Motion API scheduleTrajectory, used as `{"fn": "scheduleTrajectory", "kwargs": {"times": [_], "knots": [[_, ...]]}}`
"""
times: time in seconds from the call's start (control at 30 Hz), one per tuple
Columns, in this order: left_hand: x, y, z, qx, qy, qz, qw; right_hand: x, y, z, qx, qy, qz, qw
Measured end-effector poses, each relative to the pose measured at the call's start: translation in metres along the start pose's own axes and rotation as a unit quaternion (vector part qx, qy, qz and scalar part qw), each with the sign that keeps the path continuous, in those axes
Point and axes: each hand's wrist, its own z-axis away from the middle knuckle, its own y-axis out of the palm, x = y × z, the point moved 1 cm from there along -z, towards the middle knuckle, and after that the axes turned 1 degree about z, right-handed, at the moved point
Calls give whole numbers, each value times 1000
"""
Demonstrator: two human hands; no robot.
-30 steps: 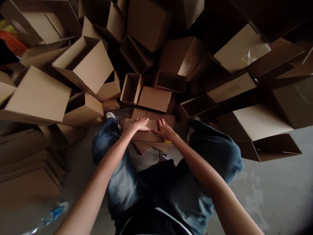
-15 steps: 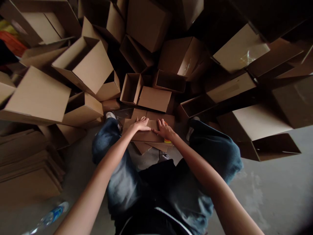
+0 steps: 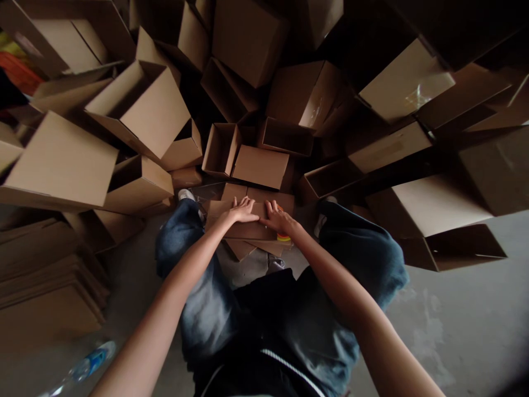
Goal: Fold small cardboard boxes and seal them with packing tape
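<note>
Our left hand and right hand have barely shifted: both stay spread, fingertips nearly meeting, pressed flat on a folded carton lying just before us (what looks like a tape roll sits half hidden beside it).

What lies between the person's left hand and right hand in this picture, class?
Only a short stretch of the flat cardboard piece lies between the left hand and the right hand, which both rest on it, as the head view shows.
</note>
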Motion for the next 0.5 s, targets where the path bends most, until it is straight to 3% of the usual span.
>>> {"fn": "scheduleTrajectory", "kwargs": {"times": [0.5], "knots": [[2, 2, 1, -17, 4, 7, 1000, 2, 0, 1, -3, 4, 2, 1000]]}}
